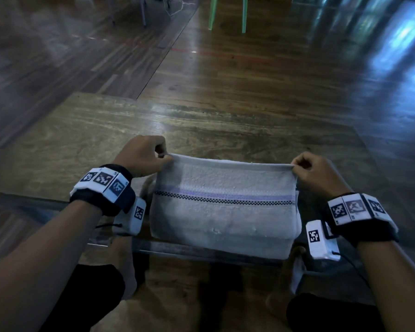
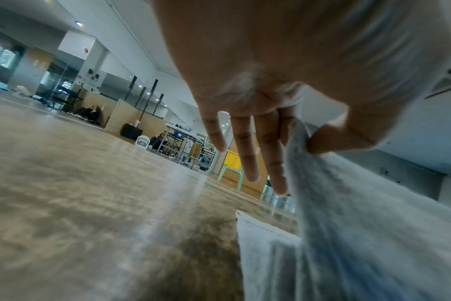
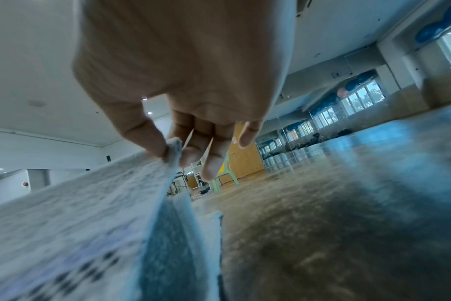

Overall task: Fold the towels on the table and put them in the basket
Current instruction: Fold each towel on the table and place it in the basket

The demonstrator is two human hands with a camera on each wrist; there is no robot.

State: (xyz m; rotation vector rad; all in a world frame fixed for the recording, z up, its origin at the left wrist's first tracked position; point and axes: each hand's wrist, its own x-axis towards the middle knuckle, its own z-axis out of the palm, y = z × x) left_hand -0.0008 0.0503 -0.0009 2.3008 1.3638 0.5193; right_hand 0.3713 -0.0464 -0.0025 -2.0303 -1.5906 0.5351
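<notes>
Between our hands hangs the towel [image 1: 222, 202], its lower part lying on the table [image 1: 82, 140]. Our left hand [image 1: 141, 156] and right hand [image 1: 316, 171] each pinch an upper corner, keeping the edge taut for a square fold.

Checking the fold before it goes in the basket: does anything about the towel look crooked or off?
Nothing stands out. The towel hangs evenly, its stripe level, with the left hand and right hand each pinching a top corner.
</notes>
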